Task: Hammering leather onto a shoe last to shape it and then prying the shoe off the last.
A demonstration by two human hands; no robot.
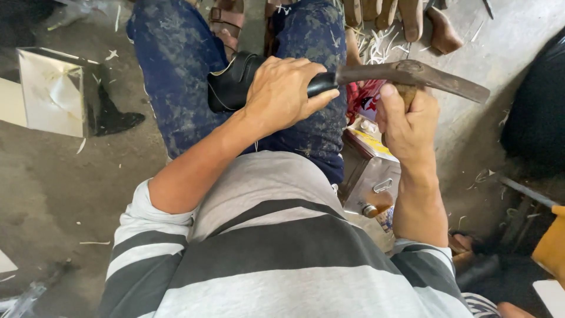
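Note:
A black shoe (232, 82) lies across my lap on dark blue patterned trousers. My left hand (285, 91) is clamped over its top and holds it down. My right hand (406, 123) grips the wooden handle of a rusty hammer (412, 75). The long metal head of the hammer points left, and its tip meets the shoe's black end just past my left fingers. Most of the shoe is hidden under my left hand.
A metal tin (374, 182) with a capped spout stands by my right knee. Wooden shoe lasts (406, 17) and pale shavings lie on the floor ahead. A silver box (50, 91) sits at the left, a dark bag (538, 112) at the right.

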